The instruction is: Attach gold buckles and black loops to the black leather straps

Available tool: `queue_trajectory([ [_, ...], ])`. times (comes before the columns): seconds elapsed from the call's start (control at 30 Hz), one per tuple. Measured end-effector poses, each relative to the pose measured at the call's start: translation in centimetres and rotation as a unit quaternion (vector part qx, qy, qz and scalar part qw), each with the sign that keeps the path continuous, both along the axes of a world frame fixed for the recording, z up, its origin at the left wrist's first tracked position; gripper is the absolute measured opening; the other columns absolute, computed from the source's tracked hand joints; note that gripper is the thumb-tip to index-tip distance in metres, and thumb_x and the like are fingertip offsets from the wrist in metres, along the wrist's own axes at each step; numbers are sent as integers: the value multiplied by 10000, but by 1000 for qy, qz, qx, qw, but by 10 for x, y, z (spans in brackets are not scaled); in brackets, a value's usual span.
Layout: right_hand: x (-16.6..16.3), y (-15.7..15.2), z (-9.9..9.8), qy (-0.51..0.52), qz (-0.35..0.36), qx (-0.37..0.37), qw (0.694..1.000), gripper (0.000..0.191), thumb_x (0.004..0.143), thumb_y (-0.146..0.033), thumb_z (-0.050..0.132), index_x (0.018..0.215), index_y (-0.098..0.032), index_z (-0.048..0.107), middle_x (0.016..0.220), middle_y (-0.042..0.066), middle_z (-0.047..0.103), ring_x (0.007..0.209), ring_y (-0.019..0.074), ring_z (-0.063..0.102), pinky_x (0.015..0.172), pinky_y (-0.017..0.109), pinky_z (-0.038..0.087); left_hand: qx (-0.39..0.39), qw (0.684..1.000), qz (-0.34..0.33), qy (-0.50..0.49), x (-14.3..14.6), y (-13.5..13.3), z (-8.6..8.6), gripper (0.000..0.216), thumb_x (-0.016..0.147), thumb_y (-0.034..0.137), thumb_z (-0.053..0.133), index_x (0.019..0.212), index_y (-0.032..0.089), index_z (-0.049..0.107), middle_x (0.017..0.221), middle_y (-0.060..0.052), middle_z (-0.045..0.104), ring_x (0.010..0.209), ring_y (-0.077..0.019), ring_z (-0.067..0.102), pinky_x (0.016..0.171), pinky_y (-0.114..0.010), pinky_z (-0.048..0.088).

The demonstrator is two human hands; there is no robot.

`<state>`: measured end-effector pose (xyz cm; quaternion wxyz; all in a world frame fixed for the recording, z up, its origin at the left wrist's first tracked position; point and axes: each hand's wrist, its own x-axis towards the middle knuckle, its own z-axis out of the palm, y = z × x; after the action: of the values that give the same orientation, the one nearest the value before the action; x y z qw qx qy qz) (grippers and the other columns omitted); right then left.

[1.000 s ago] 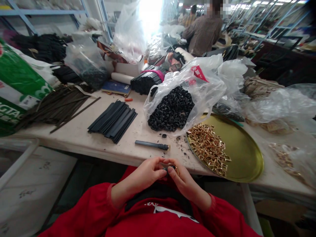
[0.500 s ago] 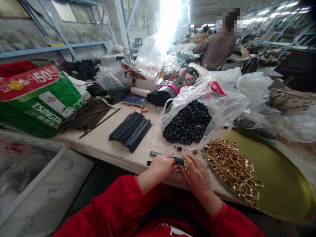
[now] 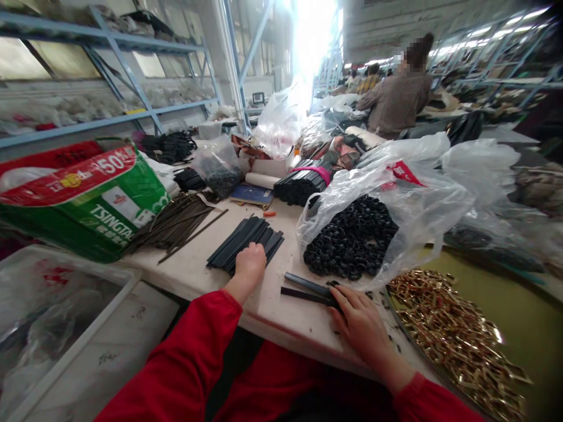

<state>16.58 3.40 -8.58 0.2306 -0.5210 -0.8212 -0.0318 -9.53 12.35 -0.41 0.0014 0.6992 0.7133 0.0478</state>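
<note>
My left hand (image 3: 251, 261) is over the near right part of a stack of flat black strips (image 3: 231, 240), its fingers curled closed against them; the fingertips are hidden. To the right, at the table's front edge, two black strips (image 3: 307, 283) lie side by side. The fingers and thumb of my right hand (image 3: 358, 319) close around their right ends, which the hand partly hides. Behind that hand, many small black loops (image 3: 352, 234) spill from an open clear plastic bag (image 3: 422, 187).
A brass-coloured tray (image 3: 497, 293) of gold metal buckles (image 3: 457, 328) stands at the right. On the left are a green and red bag (image 3: 88, 205), brown strips (image 3: 176, 223) and a white bin (image 3: 109, 305). Behind lie a blue booklet (image 3: 251, 195) and a tied black bundle (image 3: 303, 181). A person (image 3: 402, 102) works farther back.
My left hand has left the strips by my right hand and moved left onto the black stack. My right hand stays at the strip ends. The view has shifted somewhat.
</note>
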Motion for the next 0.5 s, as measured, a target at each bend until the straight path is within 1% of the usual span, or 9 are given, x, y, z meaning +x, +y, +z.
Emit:
queue_trajectory([
  [0.07,1,-1,2,9,-9,-3,1000,391,848,-329,447,1184,-156,545,1157,122,583,1045,256,520,916,407,396,6,1000,8,-13,0,0,0,190,799,196,495,909,54,554,935,-202,577,849,-287,612,691,-353,457],
  [0.17,2,-4,7,42,-13,4,999,362,848,-304,439,1163,-169,554,1150,124,583,1043,255,523,908,416,401,23,999,6,-39,2,-9,10,172,806,203,465,894,77,543,931,-184,590,873,-275,609,710,-343,457],
  [0.2,1,-6,9,63,-12,8,998,352,848,-293,436,1157,-175,555,1152,125,579,1056,256,517,913,423,398,31,998,0,-58,4,-14,16,170,816,222,449,882,93,538,904,-160,602,861,-258,612,711,-333,457],
  [0.27,-2,-12,18,135,-10,4,991,345,847,-290,433,1156,-180,539,1167,132,561,1074,255,508,919,432,391,34,988,-18,-147,13,-31,25,185,830,289,427,856,129,518,805,-92,621,762,-202,625,669,-291,465],
  [0.3,-5,-16,23,190,-9,-14,982,354,850,-303,426,1169,-178,515,1168,136,553,1044,245,526,900,424,407,23,965,-28,-262,21,-42,29,191,819,316,441,839,138,508,736,-62,620,676,-175,622,615,-265,466],
  [0.37,-13,-25,36,333,-6,-99,938,372,867,-361,382,1174,-168,468,1071,127,585,842,198,596,754,368,477,-59,867,-53,-492,41,-69,32,193,781,340,483,794,147,491,659,-31,614,578,-149,603,532,-239,459],
  [0.4,-16,-28,42,402,-5,-160,901,368,873,-397,359,1133,-162,470,949,99,612,690,163,593,636,321,485,-93,819,-58,-563,51,-84,32,186,761,333,506,769,148,485,645,-25,608,576,-146,602,527,-235,460],
  [0.43,-18,-32,49,458,-3,-224,860,354,874,-431,349,1057,-162,488,796,50,609,550,127,545,522,272,451,-119,783,-53,-609,62,-98,31,184,744,328,526,746,151,477,631,-16,601,572,-141,600,531,-232,460],
  [0.5,-16,-36,58,517,0,-328,791,332,849,-487,388,852,-176,504,548,-50,481,398,80,400,395,209,322,-146,743,-52,-651,77,-121,28,191,703,309,584,724,160,465,621,-1,598,587,-133,593,564,-235,464],
])
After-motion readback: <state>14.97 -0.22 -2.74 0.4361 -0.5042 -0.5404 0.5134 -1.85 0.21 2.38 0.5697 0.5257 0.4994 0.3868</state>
